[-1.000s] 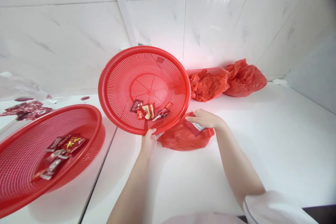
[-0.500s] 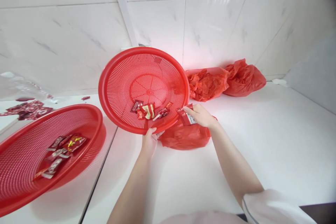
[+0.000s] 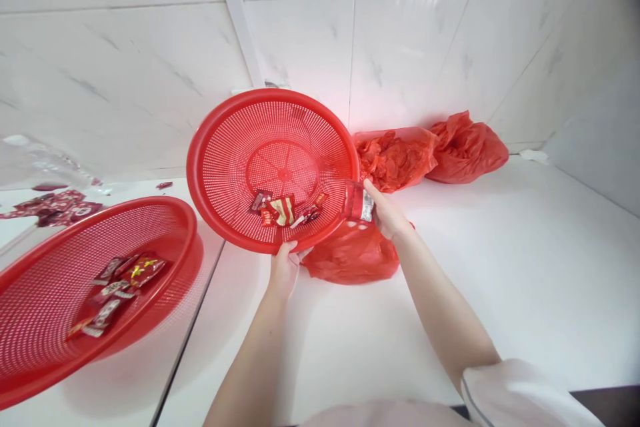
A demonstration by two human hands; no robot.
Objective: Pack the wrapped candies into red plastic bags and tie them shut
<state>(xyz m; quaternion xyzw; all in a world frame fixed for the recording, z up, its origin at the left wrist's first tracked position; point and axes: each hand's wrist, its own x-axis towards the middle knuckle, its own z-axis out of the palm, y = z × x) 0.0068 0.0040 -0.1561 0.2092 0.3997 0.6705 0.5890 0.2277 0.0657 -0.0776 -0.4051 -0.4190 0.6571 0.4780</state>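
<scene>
My left hand (image 3: 285,270) grips the lower rim of a round red plastic basket (image 3: 200,193), which is tilted so its inside faces me. Several small wrapped snacks (image 3: 283,211) in red, cream and dark packets lie low inside it. At the basket's right edge, my right hand (image 3: 387,210) pinches a red snack packet (image 3: 354,201) with a white label, some fingers tucked beneath it. Under the packet and partly behind the basket is a red plastic bag (image 3: 353,260) on the white table; its contents are hidden.
A second red basket (image 3: 187,233) with several snack packets (image 3: 107,290) stands at the left. Two more red plastic bags, one crumpled (image 3: 400,160) and one bunched (image 3: 465,150), sit against the tiled wall (image 3: 410,60). Loose packets (image 3: 60,207) lie at the far left.
My right hand has raised the snack packet slightly and turned it so that it stands more upright beside the rim. My left hand and the basket have hardly moved.
</scene>
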